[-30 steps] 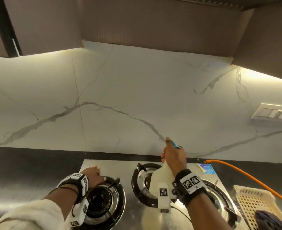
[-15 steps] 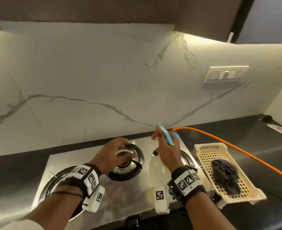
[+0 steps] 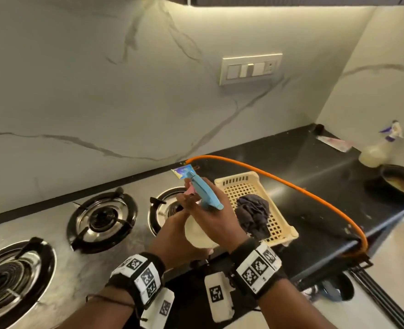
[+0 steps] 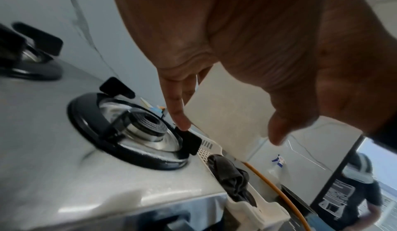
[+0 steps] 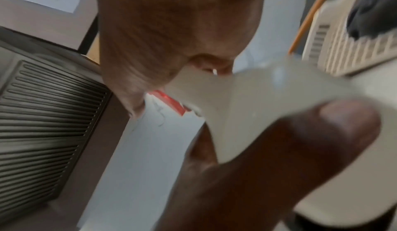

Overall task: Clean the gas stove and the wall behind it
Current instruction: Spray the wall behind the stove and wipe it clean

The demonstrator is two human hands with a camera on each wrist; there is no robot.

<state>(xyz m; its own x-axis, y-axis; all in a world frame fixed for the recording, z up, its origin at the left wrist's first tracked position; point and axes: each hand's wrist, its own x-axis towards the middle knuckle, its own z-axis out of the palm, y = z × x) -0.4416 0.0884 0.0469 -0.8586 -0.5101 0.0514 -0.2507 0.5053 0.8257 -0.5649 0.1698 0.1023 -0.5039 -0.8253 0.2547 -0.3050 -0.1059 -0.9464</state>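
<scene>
A steel gas stove (image 3: pixel 41 224) with three burners stands under the white marble wall (image 3: pixel 101 91). My right hand (image 3: pixel 220 222) grips a spray bottle (image 3: pixel 199 233) by the neck, below its blue head (image 3: pixel 205 193), over the right burner (image 3: pixel 165 207). The nozzle points up toward the wall. My left hand (image 3: pixel 172 236) cups the bottle's white body from the left. In the left wrist view that body (image 4: pixel 225 107) lies between thumb and fingers. The right wrist view is blurred and shows the bottle (image 5: pixel 247 107) close up.
Right of the stove a cream plastic basket (image 3: pixel 243 186) holds a dark cloth (image 3: pixel 253 214). An orange gas hose (image 3: pixel 291 186) arcs over the black counter. A second spray bottle (image 3: pixel 376 150) and a dark pan (image 3: pixel 402 184) stand far right. A switch plate (image 3: pixel 250 67) is on the wall.
My view has swung right and down. The left hand left the burner and came onto the bottle's body. The right hand drew the bottle back from the wall toward me.
</scene>
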